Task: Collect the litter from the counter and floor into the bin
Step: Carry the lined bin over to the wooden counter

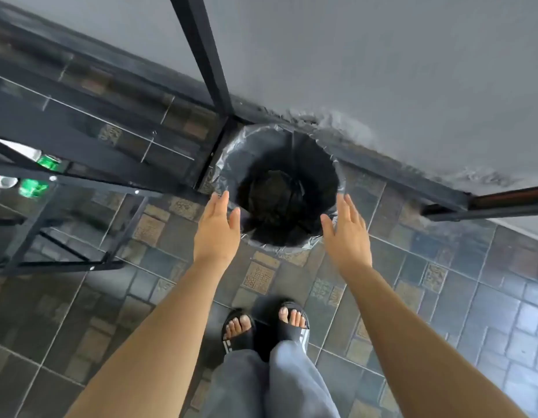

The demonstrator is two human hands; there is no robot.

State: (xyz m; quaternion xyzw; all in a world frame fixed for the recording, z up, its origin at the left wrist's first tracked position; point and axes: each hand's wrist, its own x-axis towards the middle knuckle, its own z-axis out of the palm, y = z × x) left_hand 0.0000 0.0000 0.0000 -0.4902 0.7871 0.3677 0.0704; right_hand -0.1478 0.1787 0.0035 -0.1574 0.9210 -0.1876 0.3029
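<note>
Two bare hands, the left hand [216,233] and the right hand [347,236], flank the bin [287,247].
The bin, lined with a black bag, stands on the tiled floor [442,282] against the grey wall [382,70], beside a black metal frame [201,49]. Both hands are spread wide with straight fingers, holding nothing. Green cans [49,162] show far left, behind the frame's bars.

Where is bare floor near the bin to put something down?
Bare tiles lie right of the bin, out to the skirting, and in front, between bin and sandals. The left side is crowded: bars of the frame stand close to the bin, with cans beyond. The left hand and right hand are open beside the rim.
</note>
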